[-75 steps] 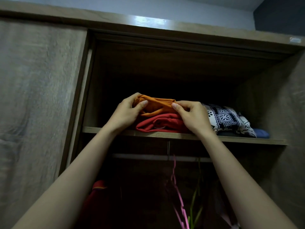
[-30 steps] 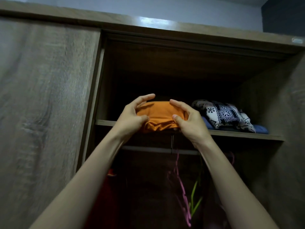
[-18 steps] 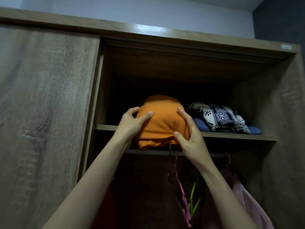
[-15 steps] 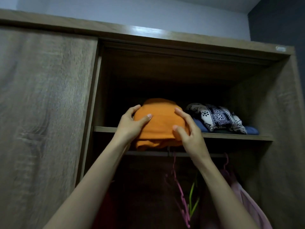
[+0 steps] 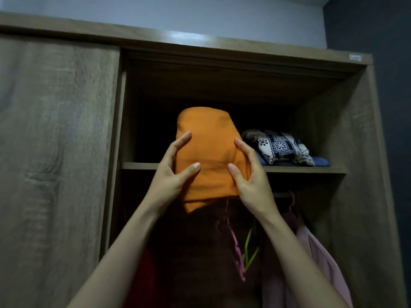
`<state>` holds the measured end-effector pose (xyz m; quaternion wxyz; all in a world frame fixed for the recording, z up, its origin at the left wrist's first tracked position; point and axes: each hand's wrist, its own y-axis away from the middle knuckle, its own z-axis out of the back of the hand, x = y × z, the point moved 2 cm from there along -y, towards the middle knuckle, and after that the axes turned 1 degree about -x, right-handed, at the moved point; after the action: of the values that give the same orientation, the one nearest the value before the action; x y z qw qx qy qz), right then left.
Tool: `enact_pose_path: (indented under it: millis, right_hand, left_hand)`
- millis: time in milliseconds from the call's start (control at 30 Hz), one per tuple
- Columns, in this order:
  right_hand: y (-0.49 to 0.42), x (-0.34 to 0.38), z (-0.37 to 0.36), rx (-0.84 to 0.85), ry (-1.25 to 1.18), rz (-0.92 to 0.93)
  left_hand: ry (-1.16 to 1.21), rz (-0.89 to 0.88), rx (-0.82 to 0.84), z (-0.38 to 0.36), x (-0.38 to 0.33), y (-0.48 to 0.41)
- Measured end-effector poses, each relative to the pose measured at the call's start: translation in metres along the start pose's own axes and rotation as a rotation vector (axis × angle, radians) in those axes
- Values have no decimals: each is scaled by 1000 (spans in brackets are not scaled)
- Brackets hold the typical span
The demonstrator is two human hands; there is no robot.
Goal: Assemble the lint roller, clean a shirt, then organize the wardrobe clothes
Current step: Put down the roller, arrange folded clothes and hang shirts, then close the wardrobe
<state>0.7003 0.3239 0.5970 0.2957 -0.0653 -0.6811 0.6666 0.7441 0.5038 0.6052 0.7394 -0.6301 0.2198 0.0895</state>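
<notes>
A closed wooden door (image 5: 57,152) covers the wardrobe's left side. The left hand (image 5: 171,174) and right hand (image 5: 251,178) grip a folded orange cloth (image 5: 209,152) by its sides, upright in front of the shelf (image 5: 307,169). Further right, a black-and-white patterned cloth (image 5: 278,145) lies on the shelf over blue fabric (image 5: 320,162).

Home bedroom, at an open wardrobe

Wood-grain wardrobe (image 5: 355,134) with sliding door (image 5: 57,152) pushed left; upper shelf (image 5: 307,169) stacked with folded clothes (image 5: 278,146); below it a rail with hangers (image 5: 235,243) and what looks like a pink garment (image 5: 320,252), too dark to be sure; plain white wall (image 5: 178,12) above
</notes>
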Motion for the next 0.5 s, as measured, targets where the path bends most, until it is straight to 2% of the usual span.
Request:
enact_pose_path:
  millis: [133,267,400,500]
  right_hand:
    - [51,17,20,71,-50,12]
    - [113,20,42,95,-174,-145]
    - [163,9,67,28,-373,-465]
    - [201,3,81,51,-396,-665]
  left_hand:
    - [109,33,-74,-18,-10,39]
    - [141,80,-122,-46,-12,90]
    - [96,195,-116,-79,-15,149]
    - [56,308,-78,-101,-15,194]
